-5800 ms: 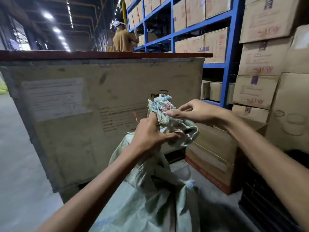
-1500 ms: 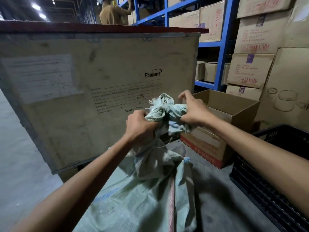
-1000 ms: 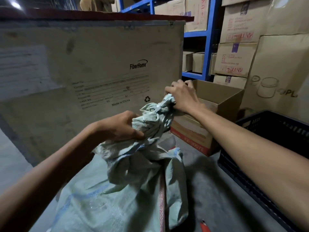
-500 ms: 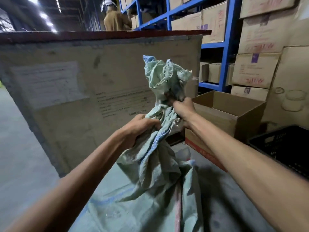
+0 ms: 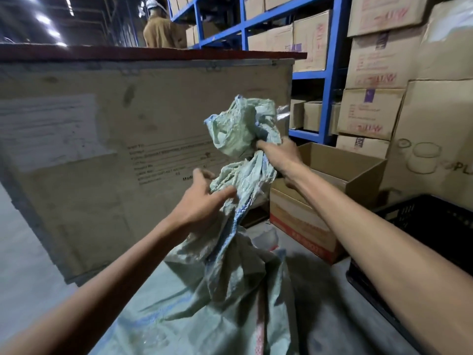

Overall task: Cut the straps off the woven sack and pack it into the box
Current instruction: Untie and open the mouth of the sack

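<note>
your right hand [image 5: 277, 156] is clenched on the bunched woven sack [image 5: 240, 160]; your left hand [image 5: 202, 201] is loose-fingered against it, beside the open cardboard box [image 5: 340, 175].

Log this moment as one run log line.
right hand: gripping bunched sack | left hand: open on sack | cardboard box: open, sack not inside

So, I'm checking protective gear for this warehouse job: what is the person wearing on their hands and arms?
Nothing that shows. The left hand and the right hand are bare, with no gloves, rings or tape visible. Both forearms are uncovered as far as the frame's lower edge, with no sleeves, cuffs, watch or wristband in sight. Anything worn above the elbows lies outside the view.
</note>
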Available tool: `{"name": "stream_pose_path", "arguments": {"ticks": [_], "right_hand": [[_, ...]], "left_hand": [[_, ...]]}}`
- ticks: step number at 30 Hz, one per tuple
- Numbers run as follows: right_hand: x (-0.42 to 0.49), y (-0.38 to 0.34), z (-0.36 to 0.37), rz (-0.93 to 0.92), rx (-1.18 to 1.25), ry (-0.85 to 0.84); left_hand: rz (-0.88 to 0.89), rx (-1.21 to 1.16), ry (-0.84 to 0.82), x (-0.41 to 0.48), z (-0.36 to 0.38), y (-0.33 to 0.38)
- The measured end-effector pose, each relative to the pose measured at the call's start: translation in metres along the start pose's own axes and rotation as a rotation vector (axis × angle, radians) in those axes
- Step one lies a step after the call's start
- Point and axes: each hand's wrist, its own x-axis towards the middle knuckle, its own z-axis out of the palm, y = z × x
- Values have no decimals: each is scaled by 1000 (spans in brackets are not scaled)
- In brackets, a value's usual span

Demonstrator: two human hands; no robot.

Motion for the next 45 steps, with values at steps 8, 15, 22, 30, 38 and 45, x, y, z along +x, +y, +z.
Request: {"name": "stream_pose_path", "arguments": {"ticks": [8,15,22,30,38,45], "right_hand": [[2,-20,-23,-241,-4,-286],[-23,-24,-22,-392,122,-231],[-1,12,-8,-29,-3,367],[11,47,-24,507,423,381],[15,14,-10,418,766,-131],[-21,-28,22,301,459,-390]], "left_hand": [[-83,-113,-19,14,19,18],[143,228,42,16,14,31],[452,781,195,-24,68,41],[695,909,249,-43,81,37],[236,469,411,-8,32,3],[-62,-103,376,32,-5,1]]}}
